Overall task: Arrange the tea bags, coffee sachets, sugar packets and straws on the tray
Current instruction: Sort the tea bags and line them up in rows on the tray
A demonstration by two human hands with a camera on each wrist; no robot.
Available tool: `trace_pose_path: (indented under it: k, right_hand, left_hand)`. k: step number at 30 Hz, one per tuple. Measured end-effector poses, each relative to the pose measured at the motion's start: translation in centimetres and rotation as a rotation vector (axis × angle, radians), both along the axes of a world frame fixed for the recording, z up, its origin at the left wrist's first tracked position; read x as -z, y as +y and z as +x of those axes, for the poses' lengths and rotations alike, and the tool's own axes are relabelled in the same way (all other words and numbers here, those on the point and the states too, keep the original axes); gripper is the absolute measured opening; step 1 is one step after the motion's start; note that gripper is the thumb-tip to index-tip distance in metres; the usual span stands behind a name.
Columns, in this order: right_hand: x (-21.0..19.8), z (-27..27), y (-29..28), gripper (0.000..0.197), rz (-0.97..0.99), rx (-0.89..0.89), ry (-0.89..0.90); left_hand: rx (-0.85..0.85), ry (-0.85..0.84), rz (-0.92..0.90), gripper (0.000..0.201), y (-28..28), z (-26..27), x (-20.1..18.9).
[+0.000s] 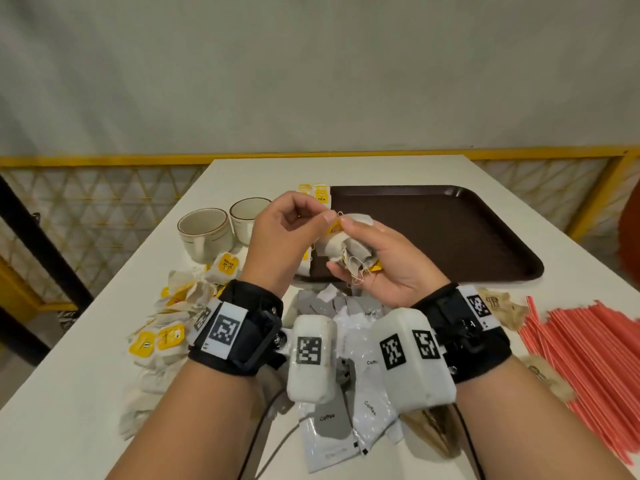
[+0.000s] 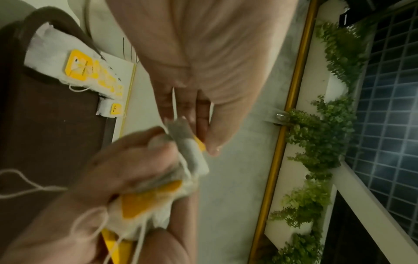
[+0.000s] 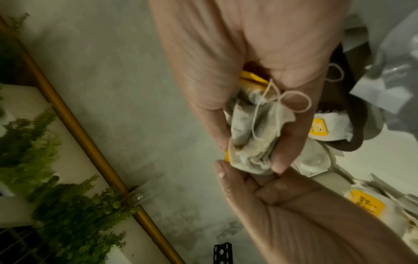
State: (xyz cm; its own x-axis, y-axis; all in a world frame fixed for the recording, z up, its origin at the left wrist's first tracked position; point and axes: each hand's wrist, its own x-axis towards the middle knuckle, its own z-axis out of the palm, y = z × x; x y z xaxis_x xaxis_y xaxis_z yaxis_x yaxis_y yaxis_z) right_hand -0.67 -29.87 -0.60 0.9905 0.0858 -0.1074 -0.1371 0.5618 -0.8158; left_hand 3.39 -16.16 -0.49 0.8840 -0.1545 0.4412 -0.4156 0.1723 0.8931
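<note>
Crumpled off-white paper with yellow tags and loose strings: the bunch of tea bags point(image 1: 349, 251) hung above the brown tray's point(image 1: 450, 237) near-left corner. My left hand point(image 1: 277, 237) pinched one tag; my right hand point(image 1: 388, 268), palm up, cupped the bunch.

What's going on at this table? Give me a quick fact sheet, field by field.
Right hand: grips a bunch of tea bags above the tray's near left corner
Left hand: pinches a tag at the bunch's top
Tray: brown, mostly bare
Loose tea bags: piled left
Coffee sachets: near centre
Straws: red, right
Cups: two, far left
</note>
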Motion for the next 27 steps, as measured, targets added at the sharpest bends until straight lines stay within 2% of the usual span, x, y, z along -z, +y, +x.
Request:
trace_pose_path:
  k: [3, 5, 8, 11, 14, 17, 20, 25, 27]
  right_hand:
    - [-0.3, -0.2, -0.1, 0.015, 0.005, 0.024, -0.005]
    - [-0.4, -0.3, -0.1, 0.011, 0.007, 0.051, -0.01]
    - [-0.7, -0.4, -0.3, 0.009, 0.007, 0.052, -0.036]
    - [-0.6, -0.7, -0.5, 0.015, -0.069, 0.047, -0.072]
    - [-0.5, -0.6, -0.4, 0.02, -0.107, 0.054, -0.072]
    - [0.0, -0.1, -0.6, 0.021, -0.121, 0.094, -0.078]
    - [0.4, 0.2, -0.7, 0.015, -0.125, 0.1, -0.089]
    - [0.5, 0.3, -0.2, 0.015, -0.202, 0.121, -0.072]
    - [0.2, 0.4, -0.5, 0.017, -0.228, 0.137, -0.052]
  left_hand:
    - [0.074, 0.112, -0.025, 0.014, 0.1, 0.2, 0.3]
    - [0.167, 0.21, -0.114, 0.013, 0.1, 0.2, 0.4]
    - [0.198, 0.244, -0.168, 0.012, 0.0, 0.4, 0.5]
    - [0.221, 0.27, -0.083, 0.013, 0.0, 0.2, 0.6]
    - [0.329, 0.34, 0.015, 0.005, 0.1, -0.1, 0.5]
    - [0.416, 0.38, 0.078, 0.022, 0.1, 0.0, 0.8]
    - [0.422, 0.379, 0.114, 0.028, -0.2, 0.0, 1.2]
    - [0.412, 0.398, 0.05, 0.011, 0.2, -0.1, 0.7]
    - [0.354, 0.384, 0.04, 0.01, 0.4, 0.1, 0.5]
